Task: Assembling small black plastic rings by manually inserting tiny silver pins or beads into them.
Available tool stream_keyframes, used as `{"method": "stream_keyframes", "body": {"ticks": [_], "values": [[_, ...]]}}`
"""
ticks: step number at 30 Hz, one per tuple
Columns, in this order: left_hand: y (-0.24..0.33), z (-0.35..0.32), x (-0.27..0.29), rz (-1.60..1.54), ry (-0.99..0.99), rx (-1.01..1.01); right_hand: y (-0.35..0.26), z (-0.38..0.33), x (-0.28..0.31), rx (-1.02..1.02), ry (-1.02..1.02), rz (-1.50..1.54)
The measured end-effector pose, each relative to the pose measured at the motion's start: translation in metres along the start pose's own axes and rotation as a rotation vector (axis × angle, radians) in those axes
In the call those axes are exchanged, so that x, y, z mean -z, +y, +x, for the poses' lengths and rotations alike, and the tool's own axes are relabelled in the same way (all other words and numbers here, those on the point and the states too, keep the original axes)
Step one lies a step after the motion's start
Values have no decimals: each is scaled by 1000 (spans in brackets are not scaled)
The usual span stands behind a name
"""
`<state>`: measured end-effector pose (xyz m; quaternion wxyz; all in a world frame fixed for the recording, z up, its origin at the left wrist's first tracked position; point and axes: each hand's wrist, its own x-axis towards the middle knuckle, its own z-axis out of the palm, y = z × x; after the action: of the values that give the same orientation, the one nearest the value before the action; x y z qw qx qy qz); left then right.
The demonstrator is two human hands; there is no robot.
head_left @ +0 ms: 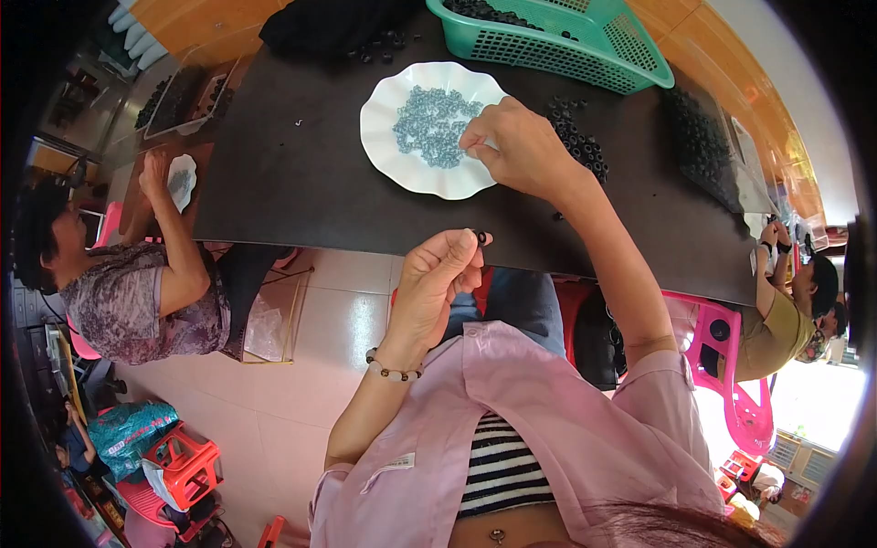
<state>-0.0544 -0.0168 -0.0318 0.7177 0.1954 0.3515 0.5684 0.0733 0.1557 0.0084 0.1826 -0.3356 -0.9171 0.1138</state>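
Left hand point(429, 283): by the near edge of the dark table point(292, 183), pinching a black ring point(481, 237) at the fingertips.
Right hand point(468, 148): over the right side of the white plate point(378, 119), fingers bent; their grip is unclear.
Clear bluish pieces point(427, 123): spread on the plate.
Green basket point(548, 59): beyond the plate, rightward, with black pieces point(493, 13) inside.
Loose rings point(585, 151): right of the plate.

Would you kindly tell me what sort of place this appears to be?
Probably a small hand-assembly workshop: the dark table holds a white plate of small bluish pieces and a green basket of black parts, and co-workers sit on both sides.
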Motion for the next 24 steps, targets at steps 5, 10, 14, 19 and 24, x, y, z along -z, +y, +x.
{"method": "stream_keyframes", "body": {"ticks": [5, 10, 14, 19, 24], "values": [[1, 6, -3, -1, 17, 18, 5, 0, 1, -38, 1, -20], [3, 9, -4, -5, 18, 18, 6, -2, 6, -84, 39, 68], [4, 12, -3, 5, 23, 17, 10, -3, 6, -78, 3, 60], [4, 14, -2, -4, 28, 28, 11, -1, 7, -57, 33, 63], [6, 14, -2, -1, 31, 37, 14, -1, 4, -20, 7, 64]]}}
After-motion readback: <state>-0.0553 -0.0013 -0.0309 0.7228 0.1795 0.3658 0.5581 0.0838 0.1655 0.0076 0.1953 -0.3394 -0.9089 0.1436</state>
